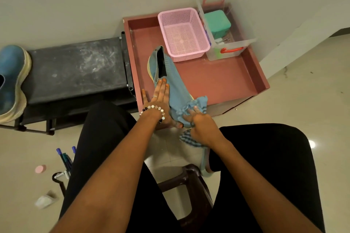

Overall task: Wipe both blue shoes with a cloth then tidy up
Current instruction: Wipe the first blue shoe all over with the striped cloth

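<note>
Head view: I look down past both forearms at a pink tray (pixel 227 81) on the floor by the wall.
Shoe in work: one blue shoe (pixel 170 77) lies in the tray near its front-left corner, heel toward the wall, toe toward me and reaching the front edge.
Left hand: my left hand (pixel 161 98) lies flat on the shoe's left side, fingers straight and close together, thumb under the toe end. A bead bracelet (pixel 155 108) sits on the wrist.
Right hand: my right hand (pixel 200 125) grips a bunched blue checked cloth (pixel 189 111) and presses it against the toe of the shoe. Two fingers point forward, the others are curled round the cloth. Part of the cloth hangs below the hand.
Second shoe: the other blue shoe (pixel 11 79) stands on a black rack (pixel 75 68) left of the tray, well apart from the first.
Tray contents: a pink basket (pixel 183 34) and a clear box (pixel 225 30) stand side by side at the back.
Floor, left: pens (pixel 65 159), a pink disc (pixel 40 168) and a white block (pixel 45 199).
Seat: a dark stool (pixel 191 178) shows between my legs.
</note>
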{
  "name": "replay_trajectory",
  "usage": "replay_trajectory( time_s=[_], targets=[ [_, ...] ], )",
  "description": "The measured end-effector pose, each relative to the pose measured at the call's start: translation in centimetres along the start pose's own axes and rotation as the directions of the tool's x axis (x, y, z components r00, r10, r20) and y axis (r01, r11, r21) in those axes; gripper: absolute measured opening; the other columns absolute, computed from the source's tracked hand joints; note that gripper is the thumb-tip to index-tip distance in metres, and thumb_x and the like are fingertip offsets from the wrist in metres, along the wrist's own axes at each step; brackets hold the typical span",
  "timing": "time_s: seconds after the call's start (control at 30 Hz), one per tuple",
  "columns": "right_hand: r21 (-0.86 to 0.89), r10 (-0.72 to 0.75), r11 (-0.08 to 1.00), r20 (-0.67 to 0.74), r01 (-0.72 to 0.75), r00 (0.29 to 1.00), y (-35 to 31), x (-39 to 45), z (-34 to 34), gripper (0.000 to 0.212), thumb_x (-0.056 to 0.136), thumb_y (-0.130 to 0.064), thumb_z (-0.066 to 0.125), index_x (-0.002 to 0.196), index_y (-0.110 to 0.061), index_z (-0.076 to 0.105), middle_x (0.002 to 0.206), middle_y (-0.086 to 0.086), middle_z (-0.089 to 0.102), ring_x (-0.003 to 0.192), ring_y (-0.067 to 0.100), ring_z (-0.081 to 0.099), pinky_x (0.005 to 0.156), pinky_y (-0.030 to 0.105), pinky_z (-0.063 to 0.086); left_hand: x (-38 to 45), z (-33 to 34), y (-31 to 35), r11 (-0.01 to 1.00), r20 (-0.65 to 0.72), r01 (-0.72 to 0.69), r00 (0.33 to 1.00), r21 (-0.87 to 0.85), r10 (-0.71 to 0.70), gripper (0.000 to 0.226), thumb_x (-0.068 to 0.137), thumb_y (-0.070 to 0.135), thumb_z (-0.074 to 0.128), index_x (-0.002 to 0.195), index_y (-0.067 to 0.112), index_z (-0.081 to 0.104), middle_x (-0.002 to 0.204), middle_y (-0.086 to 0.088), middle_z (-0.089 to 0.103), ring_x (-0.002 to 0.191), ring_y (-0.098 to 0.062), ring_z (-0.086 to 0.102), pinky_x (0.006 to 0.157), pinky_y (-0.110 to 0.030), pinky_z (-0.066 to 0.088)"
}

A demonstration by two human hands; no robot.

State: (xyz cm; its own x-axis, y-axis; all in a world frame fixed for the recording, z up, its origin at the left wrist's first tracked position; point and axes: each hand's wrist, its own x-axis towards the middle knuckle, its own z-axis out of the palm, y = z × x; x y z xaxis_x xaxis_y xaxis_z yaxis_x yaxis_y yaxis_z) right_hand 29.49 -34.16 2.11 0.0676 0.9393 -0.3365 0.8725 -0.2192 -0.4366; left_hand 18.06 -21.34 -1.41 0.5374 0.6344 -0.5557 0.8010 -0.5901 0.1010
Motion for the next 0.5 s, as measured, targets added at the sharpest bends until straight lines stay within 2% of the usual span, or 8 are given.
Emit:
replay_trajectory(
  time_s=[0.07,0.13,0.2,0.27,0.3,0.37,0.43,0.5],
  targets=[
    [0.317,0.068,0.948,-0.091,-0.035,0.994,1.0,-1.0,-2.1,0.051,0.077,0.010,0.046,0.119,-0.012,0.065,0.113,0.006,0.066,0.107,0.004,0.060,0.088,0.009,0.041,-0.2,0.0,0.0,1.000,-0.003,0.000,1.000,-0.012,0.000,0.157,0.042,0.089,0.059,0.142,0.009,-0.032,0.146,-0.002,-0.044,0.136,-0.018,-0.038,0.109,-0.067,-0.007],
    [0.631,0.321,0.761,-0.165,-0.150,0.933,3.4,-1.2,-2.7,0.049,0.070,0.015,0.039,0.094,-0.010,0.074,0.079,-0.002,0.067,0.069,-0.005,0.061,0.064,0.012,0.046,-0.4,0.0,0.2,0.997,-0.012,0.011,1.000,-0.082,-0.012,0.152,0.046,0.085,0.062,0.144,0.009,-0.027,0.149,-0.001,-0.039,0.138,-0.017,-0.034,0.110,-0.064,-0.007],
    [0.828,0.571,0.522,-0.160,-0.205,0.805,5.4,-1.0,-2.4,0.031,0.068,0.010,0.037,0.074,-0.001,0.065,0.072,0.004,0.061,0.069,0.017,0.058,0.063,0.029,0.045,-0.7,-0.2,0.4,0.987,-0.059,-0.001,0.998,-0.159,-0.008,0.135,0.059,0.074,0.066,0.150,0.010,-0.010,0.156,-0.004,-0.023,0.143,-0.018,-0.024,0.112,-0.062,0.001],
    [0.941,0.742,0.278,-0.083,-0.193,0.665,6.4,-0.4,-2.8,0.025,0.070,0.010,0.036,0.066,-0.004,0.056,0.071,0.008,0.056,0.069,0.023,0.053,0.061,0.034,0.044,-1.3,-0.8,1.0,0.954,-0.219,-0.063,0.976,-0.293,-0.003,0.088,0.077,0.053,0.066,0.145,0.010,0.030,0.154,-0.011,0.021,0.144,-0.023,0.014,0.111,-0.055,0.026],
    [0.971,0.789,0.174,-0.039,-0.161,0.613,6.5,-0.2,-3.2,0.028,0.072,0.012,0.037,0.066,-0.007,0.056,0.071,0.008,0.056,0.068,0.024,0.054,0.061,0.033,0.046,-1.9,-1.2,1.5,0.914,-0.329,-0.078,0.942,-0.397,-0.062,0.063,0.084,0.043,0.064,0.136,0.012,0.047,0.142,-0.011,0.043,0.134,-0.026,0.036,0.105,-0.047,0.038],
    [0.996,0.823,0.046,0.003,-0.071,0.568,6.5,0.0,-4.2,0.032,0.077,0.015,0.038,0.067,-0.008,0.057,0.071,0.007,0.057,0.066,0.023,0.057,0.060,0.031,0.049,-3.1,-1.7,3.2,0.812,-0.460,-0.024,0.833,-0.584,-0.307,0.039,0.091,0.031,0.056,0.127,0.015,0.059,0.120,-0.010,0.063,0.112,-0.028,0.057,0.090,-0.035,0.046],
    [0.999,0.833,0.029,-0.013,-0.021,0.553,6.1,0.2,-5.0,0.036,0.078,0.017,0.036,0.062,-0.010,0.054,0.065,0.004,0.054,0.058,0.018,0.054,0.052,0.025,0.047,-3.9,-1.4,5.3,0.749,-0.503,0.039,0.718,-0.662,-0.481,0.046,0.091,0.030,0.057,0.133,0.011,0.051,0.125,-0.013,0.058,0.110,-0.031,0.056,0.089,-0.036,0.043],
    [0.999,0.840,0.044,-0.029,-0.015,0.542,5.9,0.3,-5.3,0.039,0.078,0.018,0.034,0.057,-0.012,0.048,0.058,0.000,0.047,0.050,0.014,0.047,0.042,0.018,0.040,-3.9,-0.6,7.3,0.652,-0.400,0.131,0.694,-0.747,-0.598,0.078,0.086,0.041,0.063,0.145,0.003,0.027,0.143,-0.020,0.035,0.121,-0.037,0.045,0.098,-0.040,0.038]
  ],
)
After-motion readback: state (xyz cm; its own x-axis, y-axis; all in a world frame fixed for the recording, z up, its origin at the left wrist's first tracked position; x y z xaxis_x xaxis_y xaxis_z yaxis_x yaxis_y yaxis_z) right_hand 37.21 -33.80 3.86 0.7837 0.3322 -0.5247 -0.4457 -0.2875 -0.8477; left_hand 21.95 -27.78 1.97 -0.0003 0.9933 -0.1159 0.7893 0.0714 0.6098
